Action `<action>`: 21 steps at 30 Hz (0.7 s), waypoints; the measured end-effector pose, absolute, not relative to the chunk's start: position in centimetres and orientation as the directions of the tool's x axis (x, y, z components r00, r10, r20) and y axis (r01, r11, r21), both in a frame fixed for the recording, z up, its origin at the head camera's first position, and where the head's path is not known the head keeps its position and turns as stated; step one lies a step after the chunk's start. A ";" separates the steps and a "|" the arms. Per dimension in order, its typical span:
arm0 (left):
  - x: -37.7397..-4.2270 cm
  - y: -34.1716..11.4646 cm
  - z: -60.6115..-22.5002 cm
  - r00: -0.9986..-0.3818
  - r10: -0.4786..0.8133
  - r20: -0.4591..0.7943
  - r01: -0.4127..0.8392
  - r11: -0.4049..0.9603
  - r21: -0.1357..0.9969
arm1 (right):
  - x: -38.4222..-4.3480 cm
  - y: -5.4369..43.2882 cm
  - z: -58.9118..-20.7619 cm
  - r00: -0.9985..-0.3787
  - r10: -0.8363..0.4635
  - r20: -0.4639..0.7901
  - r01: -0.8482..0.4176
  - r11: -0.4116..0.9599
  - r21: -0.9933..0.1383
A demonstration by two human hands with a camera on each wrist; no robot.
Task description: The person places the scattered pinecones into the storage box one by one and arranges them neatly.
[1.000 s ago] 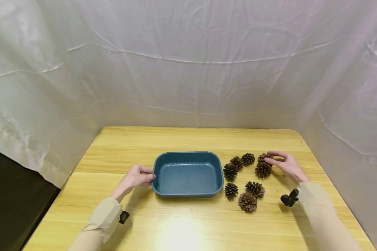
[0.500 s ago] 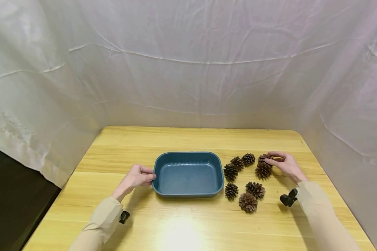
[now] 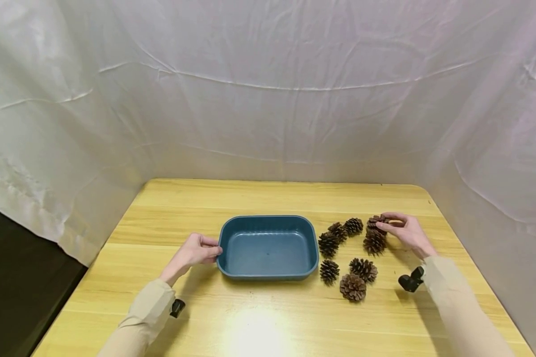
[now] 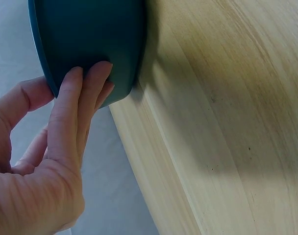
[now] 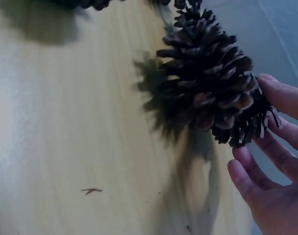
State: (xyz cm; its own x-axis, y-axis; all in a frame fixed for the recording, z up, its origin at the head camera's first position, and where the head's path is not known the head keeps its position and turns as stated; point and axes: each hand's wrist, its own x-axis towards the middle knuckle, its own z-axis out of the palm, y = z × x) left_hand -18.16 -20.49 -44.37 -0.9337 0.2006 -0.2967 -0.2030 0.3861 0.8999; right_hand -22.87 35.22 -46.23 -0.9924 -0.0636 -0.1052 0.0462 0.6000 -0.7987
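Observation:
My left hand (image 3: 195, 250) pinches the left rim of a dark blue rectangular plastic basin (image 3: 268, 254) on the table. In the left wrist view, the thumb lies at the rim and straight fingers (image 4: 65, 117) press the outer wall. At the right, my right hand (image 3: 408, 233) holds a brown pine cone (image 3: 376, 221) between thumb and fingertips. Another pine cone (image 3: 374, 242) stands just in front of it and overlaps it. In the right wrist view that nearer pine cone (image 5: 208, 73) partly hides the held pine cone (image 5: 249, 122).
Several more pine cones lie between basin and right hand: a cluster (image 3: 328, 244) along the basin's right side, one (image 3: 329, 272) nearer the front, and two touching (image 3: 353, 287). The wooden table (image 3: 259, 317) is backed by pale hanging cloth (image 3: 286, 119).
My right hand and the pine cone in it have shifted slightly up and back. The left hand stays at the basin's rim, and the other pine cones have not moved.

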 end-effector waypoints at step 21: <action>-18.0 -20.5 -44.1 -0.932 0.213 -0.292 -0.196 0.380 0.904 | -23.6 32.9 -42.3 -0.991 -0.103 -0.086 0.006 0.609 -0.793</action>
State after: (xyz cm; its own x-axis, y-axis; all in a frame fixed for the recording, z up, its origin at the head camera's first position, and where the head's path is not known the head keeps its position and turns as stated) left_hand -17.98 -20.47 -44.09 -0.9323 0.2132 -0.2921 -0.1962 0.3802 0.9039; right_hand -23.58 32.93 -42.32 -0.9909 -0.1028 -0.0865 0.0061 0.6087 -0.7934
